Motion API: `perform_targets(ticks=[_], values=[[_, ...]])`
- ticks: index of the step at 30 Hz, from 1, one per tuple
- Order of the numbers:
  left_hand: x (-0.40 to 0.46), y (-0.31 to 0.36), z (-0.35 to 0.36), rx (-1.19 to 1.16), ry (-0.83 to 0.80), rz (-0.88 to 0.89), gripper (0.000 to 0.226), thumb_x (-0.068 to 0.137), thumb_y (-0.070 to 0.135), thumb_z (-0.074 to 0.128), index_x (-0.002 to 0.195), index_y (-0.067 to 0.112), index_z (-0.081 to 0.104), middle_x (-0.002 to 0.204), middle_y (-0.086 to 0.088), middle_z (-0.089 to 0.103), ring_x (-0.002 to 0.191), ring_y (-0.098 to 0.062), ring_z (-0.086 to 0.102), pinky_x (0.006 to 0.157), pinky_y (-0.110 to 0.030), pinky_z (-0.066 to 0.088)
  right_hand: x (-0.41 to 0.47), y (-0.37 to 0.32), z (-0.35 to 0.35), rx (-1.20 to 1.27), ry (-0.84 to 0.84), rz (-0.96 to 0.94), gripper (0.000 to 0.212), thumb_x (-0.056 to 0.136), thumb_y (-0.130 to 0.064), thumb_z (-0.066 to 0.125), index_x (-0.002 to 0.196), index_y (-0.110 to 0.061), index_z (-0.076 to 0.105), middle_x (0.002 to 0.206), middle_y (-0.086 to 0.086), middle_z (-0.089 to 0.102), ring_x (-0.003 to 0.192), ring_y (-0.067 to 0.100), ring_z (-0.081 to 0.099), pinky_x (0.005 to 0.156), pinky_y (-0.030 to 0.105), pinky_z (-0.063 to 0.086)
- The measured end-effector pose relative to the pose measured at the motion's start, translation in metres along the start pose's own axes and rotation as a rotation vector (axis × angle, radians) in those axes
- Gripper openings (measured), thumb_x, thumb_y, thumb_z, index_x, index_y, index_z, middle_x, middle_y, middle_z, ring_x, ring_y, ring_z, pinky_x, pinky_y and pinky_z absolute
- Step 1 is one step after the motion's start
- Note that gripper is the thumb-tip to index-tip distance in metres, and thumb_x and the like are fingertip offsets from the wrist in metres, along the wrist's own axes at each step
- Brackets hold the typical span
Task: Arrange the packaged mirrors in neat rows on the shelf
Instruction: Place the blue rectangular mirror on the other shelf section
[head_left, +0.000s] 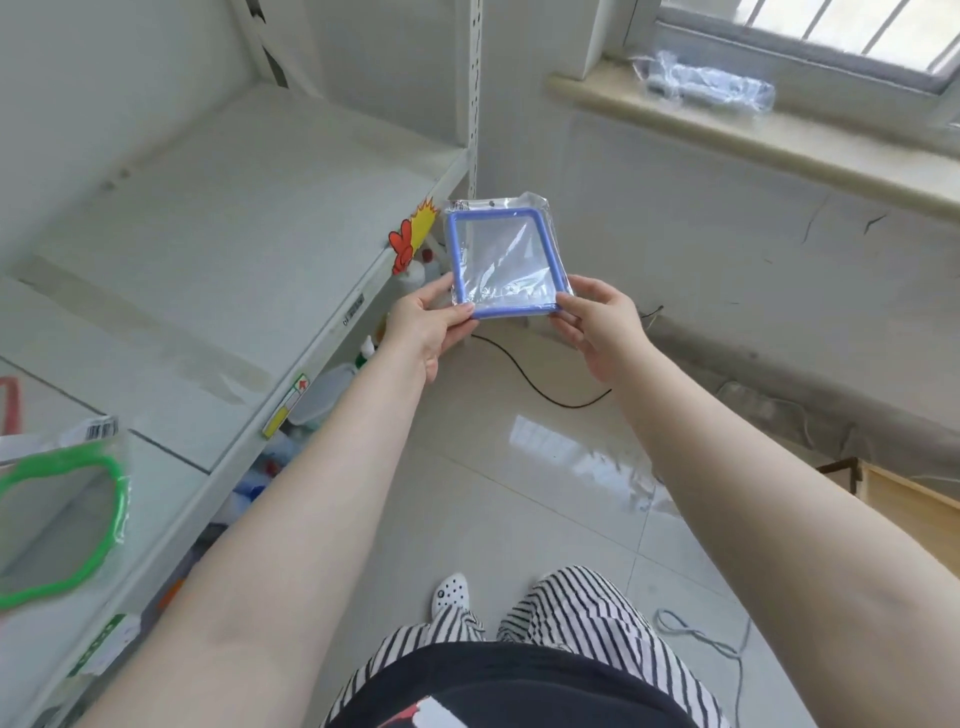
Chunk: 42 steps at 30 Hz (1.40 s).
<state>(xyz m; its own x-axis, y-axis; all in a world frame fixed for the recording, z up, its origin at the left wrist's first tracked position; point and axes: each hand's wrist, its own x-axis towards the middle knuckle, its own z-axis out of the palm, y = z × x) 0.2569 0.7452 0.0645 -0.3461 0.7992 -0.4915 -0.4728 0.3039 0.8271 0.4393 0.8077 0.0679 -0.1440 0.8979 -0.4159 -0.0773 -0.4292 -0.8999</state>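
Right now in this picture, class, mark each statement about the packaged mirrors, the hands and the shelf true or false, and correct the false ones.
1. Both hands hold the blue-framed square mirror in clear plastic packaging. True: left hand, right hand.
2. That mirror lies on the white metal shelf. False: it is held above the floor, beside the shelf.
3. A green wavy-framed packaged mirror lies on the shelf. True.
4. The window sill is bare. False: a clear plastic bag lies there.

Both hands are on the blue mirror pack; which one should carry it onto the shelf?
Left, probably. The shelf lies on that side, and the left hand already pinches the blue mirror pack by its nearer corner. The right hand would have to cross over.
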Motion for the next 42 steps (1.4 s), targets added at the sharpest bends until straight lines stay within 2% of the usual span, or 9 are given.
perform_targets(ticks=[5,10,14,16,21,25,29,34,42], values=[[0.034,0.014,0.018,-0.014,0.066,-0.004,0.056,0.084,-0.008,0.061,0.132,0.020,0.054,0.122,-0.006,0.063,0.097,-0.019,0.069,0.050,-0.009,0.053,0.057,-0.019,0.005,-0.022,-0.067,0.041,0.030,0.089,0.000,0.060,0.118,-0.008,0.059,0.115,0.016,0.067,0.095,0.023,0.070,0.095,0.033,0.054],[0.077,0.029,0.037,-0.079,0.192,0.059,0.056,0.082,-0.009,0.063,0.133,0.014,0.054,0.108,-0.007,0.069,0.085,-0.015,0.071,0.073,-0.022,0.059,0.120,-0.050,0.016,-0.083,-0.204,0.049,0.032,0.090,0.000,0.059,0.122,-0.007,0.057,0.105,0.014,0.069,0.081,0.019,0.072,0.077,0.024,0.059],[0.100,0.033,0.058,-0.158,0.284,0.095,0.056,0.083,-0.011,0.061,0.134,0.011,0.052,0.098,-0.002,0.068,0.073,-0.010,0.072,0.076,-0.023,0.060,0.169,-0.070,0.019,-0.186,-0.298,0.084,0.034,0.090,-0.004,0.061,0.124,-0.010,0.058,0.111,0.015,0.069,0.092,0.024,0.072,0.092,0.034,0.056],[0.107,0.033,0.064,-0.190,0.334,0.118,0.056,0.083,-0.011,0.060,0.134,0.011,0.051,0.092,0.002,0.065,0.066,-0.008,0.072,0.076,-0.023,0.059,0.190,-0.075,0.024,-0.214,-0.359,0.094,0.037,0.090,-0.004,0.061,0.126,-0.008,0.058,0.115,0.017,0.068,0.091,0.022,0.072,0.091,0.032,0.056],[0.122,0.040,0.057,-0.287,0.457,0.145,0.058,0.082,-0.012,0.061,0.135,0.009,0.051,0.119,-0.006,0.062,0.082,-0.012,0.070,0.076,-0.021,0.059,0.223,-0.083,0.052,-0.267,-0.484,0.119,0.032,0.089,-0.002,0.062,0.120,-0.008,0.060,0.114,0.016,0.065,0.076,0.016,0.069,0.090,0.030,0.055],[0.140,0.053,0.041,-0.321,0.509,0.158,0.059,0.082,-0.012,0.061,0.136,0.010,0.049,0.121,-0.014,0.064,0.094,-0.021,0.070,0.075,-0.021,0.060,0.244,-0.084,0.085,-0.299,-0.537,0.144,0.038,0.089,-0.004,0.062,0.126,-0.006,0.058,0.102,0.009,0.064,0.070,0.010,0.065,0.093,0.031,0.055],[0.169,0.069,0.024,-0.347,0.568,0.155,0.060,0.081,-0.012,0.062,0.136,0.012,0.050,0.112,-0.011,0.066,0.086,-0.018,0.071,0.077,-0.022,0.059,0.269,-0.091,0.123,-0.306,-0.569,0.166,0.033,0.090,-0.004,0.060,0.123,-0.009,0.059,0.090,0.008,0.063,0.070,0.012,0.063,0.084,0.024,0.055],[0.211,0.100,0.004,-0.342,0.571,0.161,0.061,0.082,-0.012,0.061,0.137,0.012,0.049,0.102,-0.008,0.067,0.082,-0.016,0.069,0.098,-0.034,0.051,0.300,-0.105,0.167,-0.375,-0.554,0.131,0.030,0.091,-0.007,0.060,0.119,-0.014,0.062,0.077,0.006,0.062,0.065,0.015,0.055,0.060,0.021,0.050],[0.257,0.145,-0.016,-0.360,0.598,0.210,0.059,0.083,-0.013,0.059,0.137,0.007,0.047,0.093,-0.009,0.064,0.081,-0.016,0.066,0.099,-0.032,0.049,0.357,-0.118,0.226,-0.370,-0.586,0.142,0.036,0.085,-0.009,0.069,0.120,-0.015,0.066,0.085,0.004,0.063,0.070,0.012,0.058,0.093,0.026,0.053]])
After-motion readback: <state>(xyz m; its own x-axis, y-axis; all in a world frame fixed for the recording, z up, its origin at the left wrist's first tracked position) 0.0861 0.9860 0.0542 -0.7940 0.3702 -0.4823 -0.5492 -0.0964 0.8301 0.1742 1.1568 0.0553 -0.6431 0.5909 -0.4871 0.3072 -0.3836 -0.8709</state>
